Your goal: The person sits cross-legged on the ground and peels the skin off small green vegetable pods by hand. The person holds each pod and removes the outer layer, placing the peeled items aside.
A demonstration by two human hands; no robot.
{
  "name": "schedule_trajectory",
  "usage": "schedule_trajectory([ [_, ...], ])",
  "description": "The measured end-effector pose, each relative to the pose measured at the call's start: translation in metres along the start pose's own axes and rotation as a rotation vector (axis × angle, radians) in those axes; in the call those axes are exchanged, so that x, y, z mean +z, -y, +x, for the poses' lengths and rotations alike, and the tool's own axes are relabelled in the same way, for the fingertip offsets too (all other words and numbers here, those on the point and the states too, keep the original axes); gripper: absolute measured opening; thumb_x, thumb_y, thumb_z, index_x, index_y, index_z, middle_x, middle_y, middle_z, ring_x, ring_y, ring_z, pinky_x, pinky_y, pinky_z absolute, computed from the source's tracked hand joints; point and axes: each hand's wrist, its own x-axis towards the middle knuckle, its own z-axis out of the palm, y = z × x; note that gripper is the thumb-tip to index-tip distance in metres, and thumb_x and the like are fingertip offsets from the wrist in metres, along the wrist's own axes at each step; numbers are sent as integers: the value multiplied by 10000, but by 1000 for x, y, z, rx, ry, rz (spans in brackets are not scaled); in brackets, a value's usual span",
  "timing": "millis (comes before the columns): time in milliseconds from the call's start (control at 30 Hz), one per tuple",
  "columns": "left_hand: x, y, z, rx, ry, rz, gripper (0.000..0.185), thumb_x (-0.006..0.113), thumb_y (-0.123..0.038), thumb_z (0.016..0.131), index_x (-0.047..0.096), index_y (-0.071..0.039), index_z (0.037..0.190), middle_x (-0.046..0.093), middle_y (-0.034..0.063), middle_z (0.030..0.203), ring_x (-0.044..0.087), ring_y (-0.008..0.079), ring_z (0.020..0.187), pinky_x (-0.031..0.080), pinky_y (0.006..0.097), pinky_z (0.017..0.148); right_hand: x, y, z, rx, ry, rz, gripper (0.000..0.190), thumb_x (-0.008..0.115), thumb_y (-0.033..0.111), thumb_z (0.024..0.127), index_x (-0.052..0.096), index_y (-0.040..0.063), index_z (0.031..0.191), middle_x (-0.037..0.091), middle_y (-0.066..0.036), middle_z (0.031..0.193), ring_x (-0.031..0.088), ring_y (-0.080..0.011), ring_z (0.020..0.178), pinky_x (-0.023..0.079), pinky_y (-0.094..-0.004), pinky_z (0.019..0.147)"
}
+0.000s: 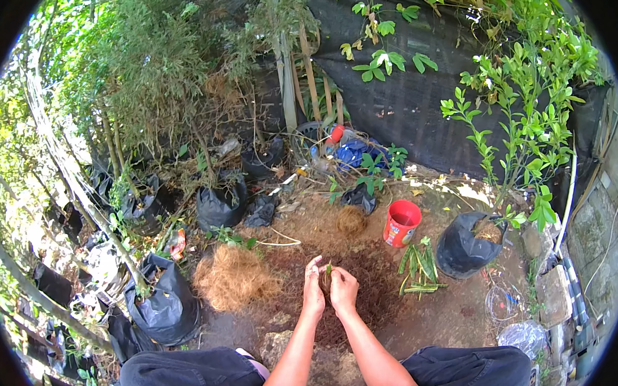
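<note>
My left hand (313, 288) and my right hand (343, 289) meet over a heap of dark brown fibrous matter (370, 279) on the ground. Between them they hold a small brown clump with a short green leaf piece (329, 268) standing up from its top; the fingers partly hide it. Left of the hands lies a large pile of light brown coir-like fibre (235, 278). A smaller ball of fibre (351, 220) rests beyond them. To the right, several cut green leaf pieces (421, 267) lie below a red plastic tub (401, 223) that holds some liquid.
Black plastic grow bags stand at the left (162, 303) and the right (466, 247). A blue plastic bag (359, 153) and other litter lie by the black shade netting (388, 103). Crumpled clear plastic (522, 339) and stone blocks (554, 295) are at the right.
</note>
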Motion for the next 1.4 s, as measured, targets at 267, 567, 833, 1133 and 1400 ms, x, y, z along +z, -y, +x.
schedule_trajectory([
  [267,-14,5,-1,-112,-80,-211,521,324,-442,1078,609,-32,1229,612,94,1256,529,189,1217,382,355,1063,-4,28,-7,-176,192,-229,371,510,364,1010,635,125,1264,688,-151,1193,646,-317,1144,495,-399,947],
  [567,-2,0,-7,100,130,-83,437,327,-306,1053,557,-44,1316,589,133,1333,535,228,1249,346,373,1109,-11,4,7,92,327,-194,585,448,552,994,697,24,1012,725,-152,918,682,-217,858,498,-368,750],
  [833,4,-3,-10,42,-69,-2,382,397,-30,925,630,-20,1228,652,56,1143,592,133,1038,450,271,943,-1,-13,-1,-92,174,-31,291,541,216,923,698,-27,954,708,-138,758,663,-150,711,509,-347,667],
  [1133,5,5,-8,133,-45,-10,312,418,-71,967,601,1,1210,642,86,1162,591,150,1073,454,300,973,-2,-5,-3,-139,54,-15,248,558,174,915,714,-14,958,720,-140,784,678,-152,738,520,-332,668],
  [1400,-11,12,-4,2,-147,-368,391,454,-363,1024,577,-55,1231,628,88,1217,599,211,1119,464,373,997,3,26,-13,-122,215,-185,383,560,333,974,568,153,1312,675,-181,1183,650,-368,1103,506,-438,919],
])
